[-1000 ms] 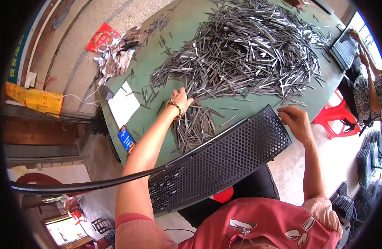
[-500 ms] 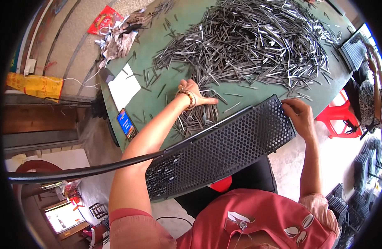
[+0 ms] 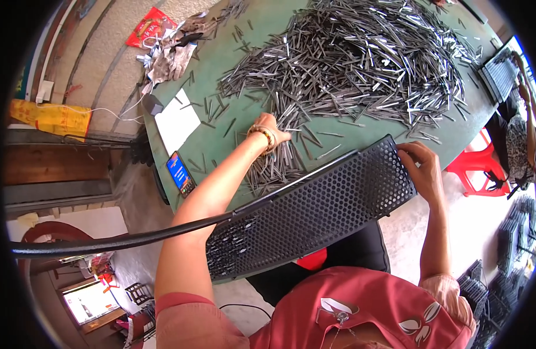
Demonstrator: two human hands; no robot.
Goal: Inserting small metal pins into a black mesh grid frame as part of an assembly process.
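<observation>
My left hand (image 3: 270, 129), with beaded bracelets at its wrist, is at the near edge of a big pile of thin dark metal strips (image 3: 373, 64). Its fingers curl down over some strips, with the thumb toward the right; the fingertips are mostly hidden. A long black perforated tray (image 3: 320, 209) slants in front of me at the table's near edge. Shiny bits show in the holes at its left end, partly behind my left arm. My right hand (image 3: 424, 168) grips the tray's right end, thumb and fingers at its edge.
A black curved bar (image 3: 122, 237) crosses from the left over my left forearm. On the green table (image 3: 221, 148) lie a phone (image 3: 179, 174), white paper (image 3: 178, 123) and stained gloves (image 3: 169, 61). A red stool (image 3: 480, 168) and another person's arm (image 3: 527, 87) are at the right.
My left hand's thumb has drawn in toward its fingers, and the hand has shifted slightly to the right. My right hand keeps its grip on the tray. The whole view has moved slightly.
</observation>
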